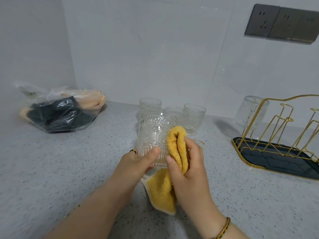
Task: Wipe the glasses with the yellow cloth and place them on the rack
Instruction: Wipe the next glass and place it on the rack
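Note:
My left hand (138, 161) grips a clear embossed glass (151, 133) by its lower part, held above the counter in the middle of the view. My right hand (188, 163) holds the yellow cloth (177, 145) bunched against the glass's right side, and the cloth's loose end hangs down below. Three more embossed glasses (195, 116) stand behind on the counter. At the right stands the gold wire rack (276, 128) on a dark tray, with one glass (248, 112) upside down on its far left peg.
A clear plastic bag (60, 111) with dark and tan items lies at the back left near the wall corner. The speckled grey counter (69, 169) stretches across the view. Wall sockets (283, 23) sit high at the right.

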### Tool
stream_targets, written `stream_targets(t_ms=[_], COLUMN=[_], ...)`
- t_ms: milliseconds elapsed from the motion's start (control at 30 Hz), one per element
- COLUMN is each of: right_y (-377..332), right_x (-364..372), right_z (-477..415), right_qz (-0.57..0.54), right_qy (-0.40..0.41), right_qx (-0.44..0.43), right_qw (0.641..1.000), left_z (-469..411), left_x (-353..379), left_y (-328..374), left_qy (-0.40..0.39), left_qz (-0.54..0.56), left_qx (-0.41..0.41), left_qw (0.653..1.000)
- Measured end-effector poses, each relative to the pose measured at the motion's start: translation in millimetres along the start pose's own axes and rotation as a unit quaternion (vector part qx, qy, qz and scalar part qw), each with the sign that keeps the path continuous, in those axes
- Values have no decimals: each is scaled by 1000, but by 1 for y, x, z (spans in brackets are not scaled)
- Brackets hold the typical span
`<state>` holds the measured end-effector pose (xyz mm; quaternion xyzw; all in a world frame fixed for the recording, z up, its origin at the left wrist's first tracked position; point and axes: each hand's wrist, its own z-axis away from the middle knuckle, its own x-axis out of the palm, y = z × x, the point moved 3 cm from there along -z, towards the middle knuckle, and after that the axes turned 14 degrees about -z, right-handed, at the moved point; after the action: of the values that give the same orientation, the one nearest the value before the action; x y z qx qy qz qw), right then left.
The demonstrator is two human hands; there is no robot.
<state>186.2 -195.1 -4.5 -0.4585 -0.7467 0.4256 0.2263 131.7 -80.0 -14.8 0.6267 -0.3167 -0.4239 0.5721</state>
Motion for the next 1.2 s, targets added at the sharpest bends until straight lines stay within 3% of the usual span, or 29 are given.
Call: stream_targets(t_ms=[200, 367, 567, 700, 833, 967, 1033, 1100, 1200], right_y=[0, 0, -7, -13, -12, -10, -9, -9, -7], right_x=[-3, -2, 1, -8, -18, -11, -10, -17, -35], right_z=[-2, -2, -2, -6, -12, -10, -10, -13, -23], right_qz=[-10, -30, -18, -24, -112, -96, -150, -221, -297], right_qy=[14, 16, -1, 30, 60, 6, -1, 42, 135], right_qx=[-3, 7, 1, -6, 72, 175, 236, 272, 257], right_qw=[1000, 999, 1000, 999, 989, 980, 960, 936, 910], left_z=[-4, -3, -3, -1, 2, 0, -1, -2, 0], left_x=[-2, 6, 2, 4, 6, -2, -10, -18, -21], left_y=[-1, -1, 0, 2, 4, 6, 9, 13, 17], left_qy=[18, -60, -64, -78, -73, -20, 10, 36, 56], left_qz=[66, 117, 62, 42, 10, 26, 15, -14, -66], left_qx=[12, 5, 26, 23, 34, 27, 30, 32, 40], left_qw=[998, 991, 996, 996, 997, 999, 999, 999, 995])
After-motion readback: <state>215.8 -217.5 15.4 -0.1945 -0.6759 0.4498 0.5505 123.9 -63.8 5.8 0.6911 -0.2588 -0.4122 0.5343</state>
